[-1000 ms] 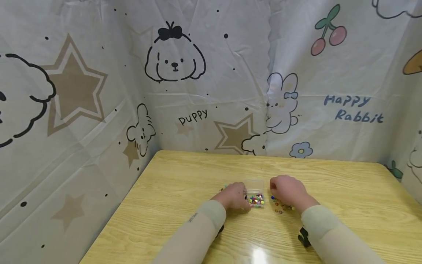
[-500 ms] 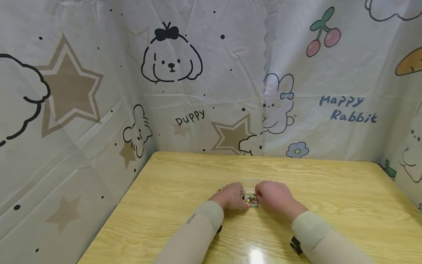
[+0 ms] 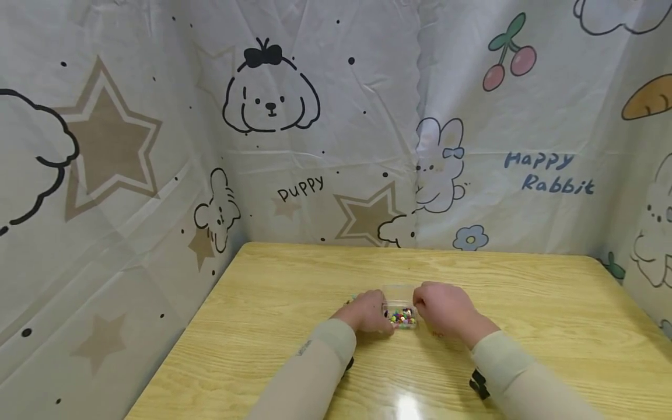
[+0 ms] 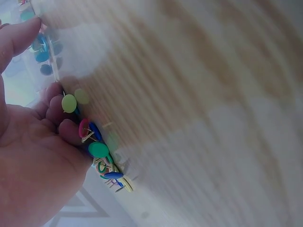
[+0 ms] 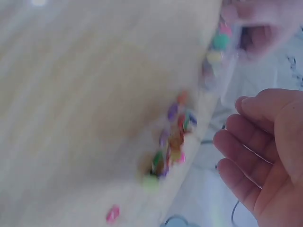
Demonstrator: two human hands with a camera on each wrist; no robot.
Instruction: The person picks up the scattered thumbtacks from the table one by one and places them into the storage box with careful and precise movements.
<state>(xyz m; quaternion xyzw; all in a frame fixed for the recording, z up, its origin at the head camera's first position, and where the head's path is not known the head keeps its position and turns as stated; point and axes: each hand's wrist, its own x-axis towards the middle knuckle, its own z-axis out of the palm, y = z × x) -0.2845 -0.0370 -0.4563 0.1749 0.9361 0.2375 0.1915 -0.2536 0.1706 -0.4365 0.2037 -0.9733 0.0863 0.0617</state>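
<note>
A small clear plastic box [image 3: 408, 327] of colourful thumbtacks [image 3: 401, 316] stands on the table, its clear lid [image 3: 397, 290] raised at the back. My left hand [image 3: 369, 312] grips the box's left side, thumb at the front; in the left wrist view that thumb lies by the see-through wall. To the right of the box hovers my right hand [image 3: 446, 306]. In the right wrist view its fingers [image 5: 239, 146] are loosely bent, with no tack showing between them. A pile of thumbtacks [image 5: 173, 137] lies on the table by this hand, partly hidden below it in the head view.
Another group of thumbtacks [image 4: 102, 156] lies against the outer side of my left hand. One pink tack [image 5: 112, 213] sits apart from the right pile. The wood-grain table [image 3: 294, 291] meets a printed cloth [image 3: 315, 146] at the back and sides.
My right hand moved left from above the right pile to the box's right edge, then drew back slightly to the right. The left hand kept its hold on the box.
</note>
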